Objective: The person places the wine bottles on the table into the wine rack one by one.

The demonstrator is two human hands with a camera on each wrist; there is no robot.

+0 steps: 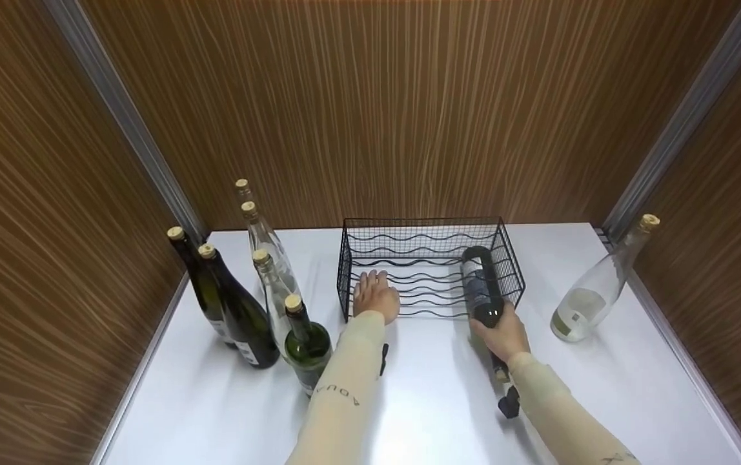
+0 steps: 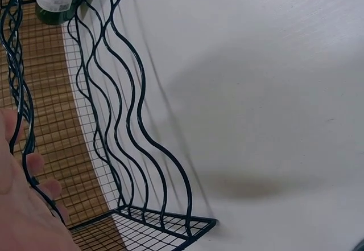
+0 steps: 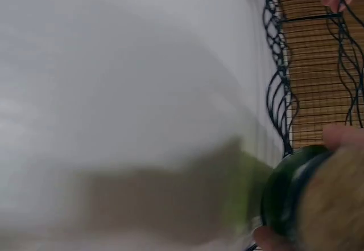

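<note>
A black wire wine rack [image 1: 422,221] stands near the back panel. My left hand [image 1: 377,297] rests over its front left wires, its fingers reaching across them; in the left wrist view those fingers [image 2: 35,163] show behind a wavy wire. At the rack's right end lies a dark green wine bottle [image 1: 483,287], base toward the back and neck toward me. My right hand [image 1: 505,332] grips it at the shoulder and neck. The bottle's cork [image 3: 335,205] looms close in the right wrist view. Part of the neck is hidden by the hand.
Left of the rack stand several corked bottles: dark ones [image 1: 241,316], clear ones [image 1: 274,252] and a green one [image 1: 308,345] beside my left forearm. A clear corked bottle [image 1: 593,297] stands at the right. Wood-grain panels [image 1: 409,110] enclose the white table [image 1: 428,400].
</note>
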